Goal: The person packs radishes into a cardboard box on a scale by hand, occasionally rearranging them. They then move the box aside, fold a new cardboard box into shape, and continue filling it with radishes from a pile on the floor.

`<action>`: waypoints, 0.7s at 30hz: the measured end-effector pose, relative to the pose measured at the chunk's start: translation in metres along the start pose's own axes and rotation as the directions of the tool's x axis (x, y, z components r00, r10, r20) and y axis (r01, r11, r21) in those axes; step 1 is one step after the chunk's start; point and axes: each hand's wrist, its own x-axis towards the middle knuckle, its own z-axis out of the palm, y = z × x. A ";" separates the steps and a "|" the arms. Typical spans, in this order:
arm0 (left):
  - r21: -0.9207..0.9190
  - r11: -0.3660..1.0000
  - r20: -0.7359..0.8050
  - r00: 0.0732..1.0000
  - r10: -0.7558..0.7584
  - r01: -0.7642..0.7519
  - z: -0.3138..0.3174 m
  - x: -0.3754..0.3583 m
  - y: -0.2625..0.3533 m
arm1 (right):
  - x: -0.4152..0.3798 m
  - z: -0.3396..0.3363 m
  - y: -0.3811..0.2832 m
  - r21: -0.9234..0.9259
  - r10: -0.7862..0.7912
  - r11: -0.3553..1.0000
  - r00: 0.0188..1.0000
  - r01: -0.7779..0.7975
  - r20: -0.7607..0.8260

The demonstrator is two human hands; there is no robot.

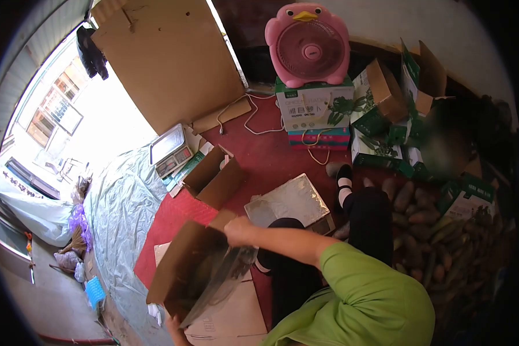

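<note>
Hands [240, 232] at 2 carton edges [181, 259]; red floor [256, 158] beyond.

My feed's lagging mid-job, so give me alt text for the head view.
The right hand holds clear plastic at the mouth of a tilted, open cardboard box; the left hand is at its lower edge, above flattened cardboard. Beyond are a scale and a pink fan on a carton, with long vegetables piled at right.
</note>
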 end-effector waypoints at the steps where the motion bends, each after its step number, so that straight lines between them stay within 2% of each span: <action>1: 0.083 0.996 0.127 0.992 0.013 -0.023 -0.013 -0.020 -0.010 | 0.001 0.016 -0.011 0.013 0.000 1.000 0.999 0.000 0.034; 2: 0.163 0.985 0.252 0.968 0.014 -0.056 -0.029 -0.038 -0.007 | -0.002 0.029 -0.022 0.002 -0.037 0.999 0.998 0.037 0.052; 3: -0.099 0.914 0.293 0.890 -0.350 0.392 -0.023 -0.049 -0.022 | -0.007 0.033 -0.034 -0.009 -0.078 0.997 0.989 0.080 0.129; 4: -0.308 0.590 0.421 0.662 -0.619 0.747 -0.015 -0.059 -0.042 | 0.001 0.060 -0.042 -0.076 -0.129 0.987 0.980 0.142 0.154; 5: -0.301 0.592 0.423 0.662 -0.620 0.747 -0.020 -0.058 -0.049 | -0.001 0.079 -0.050 -0.077 -0.176 0.979 0.973 0.189 0.149; 6: -0.314 0.596 0.407 0.672 -0.618 0.739 -0.019 -0.063 -0.055 | 0.000 0.097 -0.056 -0.106 -0.178 0.973 0.957 0.207 0.231; 8: -0.343 0.603 0.381 0.694 -0.611 0.720 -0.022 -0.066 -0.060 | -0.011 0.114 -0.057 -0.048 -0.178 0.978 0.926 0.205 0.333; 10: -0.383 0.597 0.366 0.710 -0.602 0.705 -0.015 -0.075 -0.059 | -0.012 0.142 -0.055 -0.130 -0.102 0.974 0.874 0.184 0.475; 11: -0.397 0.595 0.357 0.715 -0.601 0.699 -0.015 -0.082 -0.059 | -0.006 0.157 -0.055 -0.171 -0.119 0.957 0.857 0.233 0.501; 12: -0.403 0.595 0.350 0.718 -0.602 0.695 -0.018 -0.092 -0.060 | -0.001 0.171 -0.045 0.050 -0.274 0.960 0.885 0.276 0.377; 14: -0.412 0.612 0.332 0.737 -0.589 0.675 -0.034 -0.101 -0.051 | 0.006 0.150 -0.052 0.034 -0.258 0.963 0.880 0.267 0.399; 16: -0.423 0.644 0.322 0.770 -0.551 0.638 -0.046 -0.093 -0.033 | 0.014 0.135 -0.043 0.052 -0.250 0.968 0.930 0.245 0.271; 18: -0.425 0.677 0.313 0.800 -0.512 0.600 -0.061 -0.087 -0.014 | 0.004 0.094 -0.041 -0.011 -0.261 0.961 0.924 0.275 0.280; 21: -0.437 0.725 0.282 0.846 -0.453 0.533 -0.093 -0.074 0.018 | 0.023 0.096 -0.026 0.014 -0.263 0.964 0.935 0.267 0.237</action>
